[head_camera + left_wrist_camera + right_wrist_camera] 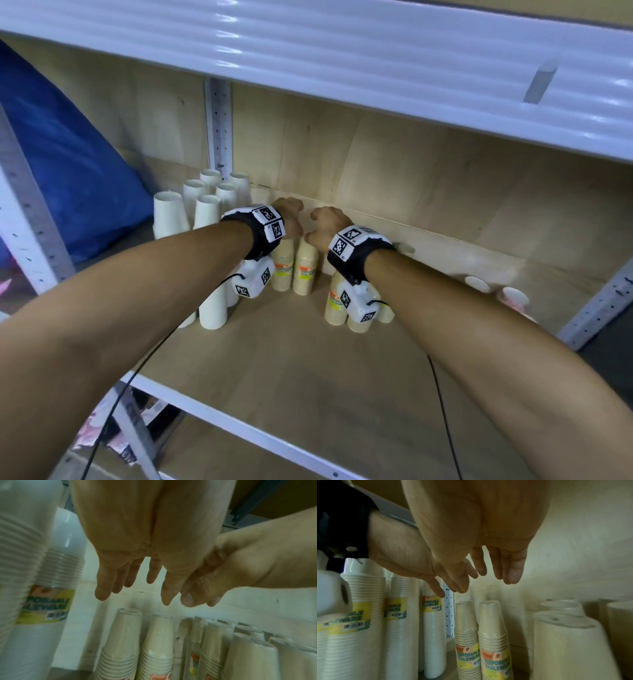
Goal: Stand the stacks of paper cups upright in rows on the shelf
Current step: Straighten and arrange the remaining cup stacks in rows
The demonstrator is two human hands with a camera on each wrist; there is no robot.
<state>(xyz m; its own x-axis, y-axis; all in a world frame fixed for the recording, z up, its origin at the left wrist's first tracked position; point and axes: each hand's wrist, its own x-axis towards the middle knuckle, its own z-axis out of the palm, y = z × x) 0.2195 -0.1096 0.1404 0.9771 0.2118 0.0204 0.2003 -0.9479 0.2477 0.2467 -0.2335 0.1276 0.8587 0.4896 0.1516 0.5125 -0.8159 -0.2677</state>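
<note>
Two beige cup stacks with orange and yellow labels stand upright side by side mid-shelf, also clear in the right wrist view. My left hand and right hand hover close together just above their tops. In the left wrist view the left hand has straight, spread fingers and holds nothing. The right hand is likewise empty with relaxed fingers. More beige stacks stand under my right wrist. White stacks stand in rows at the back left.
A blue bag fills the space left of the shelf post. Pink-patterned cups lie at the right end of the wooden shelf board. The white upper shelf hangs low overhead. A perforated upright stands behind the white stacks.
</note>
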